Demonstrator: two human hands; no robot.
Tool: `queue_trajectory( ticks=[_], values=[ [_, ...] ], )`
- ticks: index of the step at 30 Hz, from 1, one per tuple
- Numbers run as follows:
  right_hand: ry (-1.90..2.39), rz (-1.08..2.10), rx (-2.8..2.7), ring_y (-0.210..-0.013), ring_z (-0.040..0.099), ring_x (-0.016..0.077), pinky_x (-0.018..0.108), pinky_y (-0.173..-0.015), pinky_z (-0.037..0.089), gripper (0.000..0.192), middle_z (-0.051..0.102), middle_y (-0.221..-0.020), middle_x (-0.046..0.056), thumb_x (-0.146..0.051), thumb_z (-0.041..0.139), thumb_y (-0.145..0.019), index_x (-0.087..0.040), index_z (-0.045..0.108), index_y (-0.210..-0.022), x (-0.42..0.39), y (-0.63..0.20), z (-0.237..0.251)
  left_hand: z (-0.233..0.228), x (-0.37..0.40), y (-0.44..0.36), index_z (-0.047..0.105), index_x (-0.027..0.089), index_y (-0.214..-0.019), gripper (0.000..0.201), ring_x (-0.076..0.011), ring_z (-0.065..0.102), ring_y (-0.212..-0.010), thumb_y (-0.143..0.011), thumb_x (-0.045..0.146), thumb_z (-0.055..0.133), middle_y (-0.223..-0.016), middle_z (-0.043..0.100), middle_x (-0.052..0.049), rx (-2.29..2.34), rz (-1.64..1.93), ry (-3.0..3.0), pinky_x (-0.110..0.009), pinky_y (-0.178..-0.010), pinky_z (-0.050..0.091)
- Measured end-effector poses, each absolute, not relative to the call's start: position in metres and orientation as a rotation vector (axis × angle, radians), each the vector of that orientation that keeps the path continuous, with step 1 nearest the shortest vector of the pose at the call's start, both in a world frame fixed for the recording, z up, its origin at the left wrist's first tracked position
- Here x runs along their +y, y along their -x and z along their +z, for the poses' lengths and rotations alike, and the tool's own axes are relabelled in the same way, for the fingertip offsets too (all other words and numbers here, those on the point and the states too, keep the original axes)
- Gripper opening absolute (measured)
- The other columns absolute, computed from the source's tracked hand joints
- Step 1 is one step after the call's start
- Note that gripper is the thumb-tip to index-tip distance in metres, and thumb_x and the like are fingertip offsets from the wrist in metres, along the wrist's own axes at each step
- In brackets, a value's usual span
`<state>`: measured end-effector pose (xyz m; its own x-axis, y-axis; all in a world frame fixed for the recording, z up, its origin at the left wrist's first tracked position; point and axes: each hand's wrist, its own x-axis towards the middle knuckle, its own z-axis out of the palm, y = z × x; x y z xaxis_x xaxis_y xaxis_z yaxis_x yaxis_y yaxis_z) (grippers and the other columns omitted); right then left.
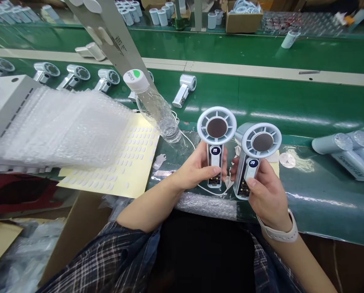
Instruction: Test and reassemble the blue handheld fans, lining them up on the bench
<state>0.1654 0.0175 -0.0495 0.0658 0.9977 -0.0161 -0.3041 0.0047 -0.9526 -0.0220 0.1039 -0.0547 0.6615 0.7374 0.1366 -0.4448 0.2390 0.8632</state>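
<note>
A green belt-covered tabletop [306, 110] runs across a factory line, with a cream strip along its middle and more small fans [75, 75] lying in a row on it. The left hand [200, 169] has its fingers wrapped around the handle of one white handheld fan [216, 140], held upright; the right hand [265, 191] grips a second fan [258, 152] just beside it, both displays reading 20. A clear plastic bottle [154, 108] leans nearby, beside a yellow sticker sheet [136, 158] and stacked bubble wrap [59, 126].
</note>
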Motion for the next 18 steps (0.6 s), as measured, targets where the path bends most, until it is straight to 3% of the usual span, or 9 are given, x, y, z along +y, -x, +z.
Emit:
queue_trajectory(
  ticks=[4,10,14,18],
  values=[
    [1.039,1.282,-0.901,-0.105,0.074,0.0284,0.045,-0.087,0.066,0.045,0.075,-0.126,0.009,-0.037,0.081,-0.092,-0.03,0.065,-0.134,0.0182,-0.165,-0.051,-0.0553,0.1048,0.0203,0.045,0.022,-0.118,0.056,-0.0145,0.066,-0.075,-0.084,0.043,0.083,-0.103,0.06,-0.002,0.39,0.835,-1.054,-0.031,-0.066,0.058],
    [1.079,1.273,-0.773,-0.085,0.072,0.0243,0.042,-0.074,0.063,0.036,0.077,-0.11,0.006,-0.042,0.076,-0.091,-0.03,0.068,-0.124,0.022,-0.1598,-0.0514,-0.0526,0.1082,0.0173,0.044,0.021,-0.111,0.048,-0.011,0.064,-0.068,-0.089,0.045,0.079,-0.097,0.058,0.001,0.438,0.91,-1.056,-0.026,-0.059,0.055],
    [1.085,1.267,-0.789,-0.084,0.071,0.0243,0.04,-0.071,0.062,0.033,0.076,-0.109,0.006,-0.04,0.077,-0.09,-0.03,0.07,-0.12,0.0227,-0.1586,-0.05,-0.0487,0.1094,0.0195,0.041,0.021,-0.114,0.056,-0.0135,0.064,-0.068,-0.085,0.046,0.081,-0.091,0.061,0.0,0.391,0.837,-1.089,-0.028,-0.059,0.055],
    [1.112,1.223,-0.811,-0.085,0.07,0.0235,0.04,-0.073,0.062,0.034,0.074,-0.111,0.005,-0.04,0.076,-0.091,-0.031,0.068,-0.122,0.0251,-0.1577,-0.0499,-0.0551,0.111,0.0195,0.042,0.021,-0.113,0.049,-0.0132,0.064,-0.067,-0.09,0.045,0.078,-0.086,0.062,0.001,0.475,0.85,-1.13,-0.028,-0.06,0.056]
  ],
)
